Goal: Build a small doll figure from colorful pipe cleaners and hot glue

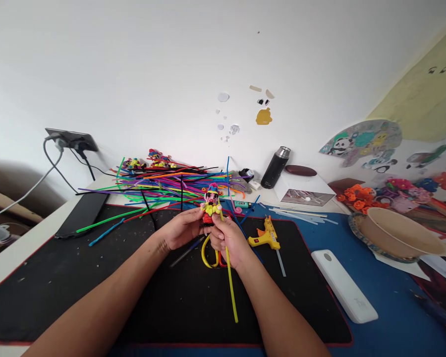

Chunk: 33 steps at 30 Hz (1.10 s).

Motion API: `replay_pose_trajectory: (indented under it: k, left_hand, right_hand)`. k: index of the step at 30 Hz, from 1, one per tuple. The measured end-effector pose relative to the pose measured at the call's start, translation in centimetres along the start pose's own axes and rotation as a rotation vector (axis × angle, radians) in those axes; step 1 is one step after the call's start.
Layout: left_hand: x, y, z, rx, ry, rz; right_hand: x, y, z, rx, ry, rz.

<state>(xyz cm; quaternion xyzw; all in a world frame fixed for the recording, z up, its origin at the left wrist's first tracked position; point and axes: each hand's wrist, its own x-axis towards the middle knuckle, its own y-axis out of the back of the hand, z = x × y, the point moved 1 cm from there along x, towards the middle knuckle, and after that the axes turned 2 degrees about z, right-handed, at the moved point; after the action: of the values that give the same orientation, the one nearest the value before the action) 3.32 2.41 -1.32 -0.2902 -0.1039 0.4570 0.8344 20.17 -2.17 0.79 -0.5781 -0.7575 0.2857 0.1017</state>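
Observation:
Between both hands, above the black mat (163,307), stands a small colourful figure (210,207) with a blue and red hat, dark glasses, a yellow middle and a red lower part. My left hand (184,228) is closed on its left side. My right hand (228,240) pinches its right side, along with a yellow pipe cleaner (230,287) that runs down past the palm. Beneath the right hand lie scissors with yellow and red handles (208,255), their blades hidden. A dark pen-like stick (188,252) lies left of them.
Many coloured pipe cleaners (163,186) are heaped at the back. A yellow glue gun (266,235) lies to the right, near a white power bank (344,285). A black bottle (276,168) leans by a white box (305,188); a phone (82,213) is at left.

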Motion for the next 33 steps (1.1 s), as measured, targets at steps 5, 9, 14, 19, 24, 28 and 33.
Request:
replay_pose_trajectory:
  k: [5, 9, 14, 19, 24, 28, 33]
  left_hand:
    - [0.01, -0.19, -0.1, 0.008, -0.015, -0.018]
    - [0.15, -0.22, -0.32, 0.018, -0.042, -0.013]
    - [0.34, -0.05, -0.69, 0.019, -0.08, 0.0]
    - [0.19, -0.11, -0.81, -0.004, -0.078, -0.025]
    - [0.1, -0.21, -0.74, -0.003, -0.077, -0.032]
    - [0.2, 0.02, -0.69, 0.002, -0.077, -0.029]
    - [0.43, 0.58, -0.34, -0.008, -0.107, -0.009]
  right_hand:
    - [-0.04, -0.07, 0.08, -0.002, -0.014, 0.002]
    - [0.15, 0.11, 0.32, 0.009, -0.004, 0.013]
    - [0.27, 0.3, 0.35, 0.01, 0.001, 0.039]
    - [0.23, 0.26, 0.13, 0.007, 0.024, 0.04]
    - [0.16, 0.22, 0.08, 0.002, 0.029, 0.046]
    - [0.22, 0.42, 0.24, -0.021, 0.03, 0.066]
    - [0.28, 0.53, 0.21, -0.107, 0.06, 0.092]
